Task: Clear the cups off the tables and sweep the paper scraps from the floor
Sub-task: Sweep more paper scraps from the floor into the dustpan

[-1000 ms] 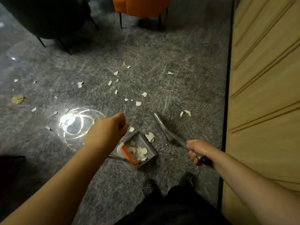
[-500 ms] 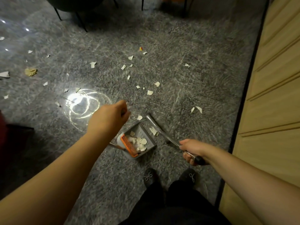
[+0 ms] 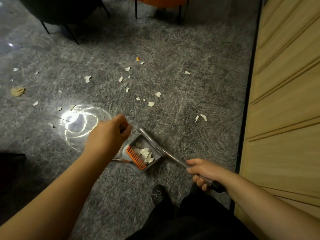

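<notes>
My left hand (image 3: 110, 134) grips the upright handle of a grey dustpan (image 3: 138, 168) with an orange comb edge; the handle is mostly hidden by the hand. Several white paper scraps (image 3: 146, 154) lie inside the pan. My right hand (image 3: 201, 171) holds the metal handle of a broom (image 3: 170, 156), whose grey head (image 3: 148, 135) lies across the pan's mouth. More paper scraps (image 3: 151, 103) lie scattered over the grey marbled floor beyond the pan, with two (image 3: 200, 117) to the right and a crumpled brownish wad (image 3: 17, 91) far left.
A wooden panelled wall (image 3: 285, 101) runs down the right side. A dark chair (image 3: 57, 13) and an orange chair (image 3: 161, 0) stand at the top. A bright light reflection (image 3: 76, 121) glares on the floor left of the pan. My black shoes (image 3: 158, 194) are below.
The broom head swept left from the open floor to the pan's mouth, pushing the scrap at the pan's lip inside. Both hands kept their grip.
</notes>
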`<state>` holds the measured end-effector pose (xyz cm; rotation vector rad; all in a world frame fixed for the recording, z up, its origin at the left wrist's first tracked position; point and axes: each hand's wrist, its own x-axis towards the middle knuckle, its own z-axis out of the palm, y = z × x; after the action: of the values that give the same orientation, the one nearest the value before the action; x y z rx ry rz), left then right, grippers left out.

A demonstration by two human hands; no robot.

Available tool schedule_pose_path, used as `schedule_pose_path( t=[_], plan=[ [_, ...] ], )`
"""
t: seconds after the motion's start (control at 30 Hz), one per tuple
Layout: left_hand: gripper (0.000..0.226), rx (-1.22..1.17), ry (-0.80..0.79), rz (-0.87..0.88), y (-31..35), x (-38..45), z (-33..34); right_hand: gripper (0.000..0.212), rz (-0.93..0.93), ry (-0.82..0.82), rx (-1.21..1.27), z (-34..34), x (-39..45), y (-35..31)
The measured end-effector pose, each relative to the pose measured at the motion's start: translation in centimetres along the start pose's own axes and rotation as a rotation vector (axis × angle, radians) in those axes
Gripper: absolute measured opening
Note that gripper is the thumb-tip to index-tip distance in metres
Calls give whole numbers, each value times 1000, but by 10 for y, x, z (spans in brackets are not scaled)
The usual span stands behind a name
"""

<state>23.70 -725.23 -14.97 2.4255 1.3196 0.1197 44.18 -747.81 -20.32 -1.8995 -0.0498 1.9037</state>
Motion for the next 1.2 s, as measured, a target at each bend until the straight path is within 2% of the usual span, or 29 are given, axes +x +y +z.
schedule_pose_path(
  t=[0.13,0.27,0.37,0.5,0.63,0.83,0.93,1.07,1.2],
  plan=[
    [18,-27,2,67,26,17,6,51,-37,52,-3,-27,-2,1],
    [17,-30,-19,111,63,38,19,44,-26,125,-58,-73,0,-1],
    [16,-15,-45,144,98,59,32,50,-31,193,41,-117,2,-6],
    [15,9,-52,200,150,90,52,45,-44,252,153,-171,3,-12],
    [16,35,-91,220,198,124,70,54,-41,297,215,-228,8,-24],
    [21,109,-83,214,259,178,92,18,-34,276,230,-323,29,-60],
    [22,125,-82,217,271,195,96,9,-13,282,199,-353,47,-79],
    [20,159,-75,200,278,207,96,23,29,289,136,-362,66,-95],
    [21,177,-73,161,279,215,97,35,46,221,-10,-345,66,-95]
  ],
)
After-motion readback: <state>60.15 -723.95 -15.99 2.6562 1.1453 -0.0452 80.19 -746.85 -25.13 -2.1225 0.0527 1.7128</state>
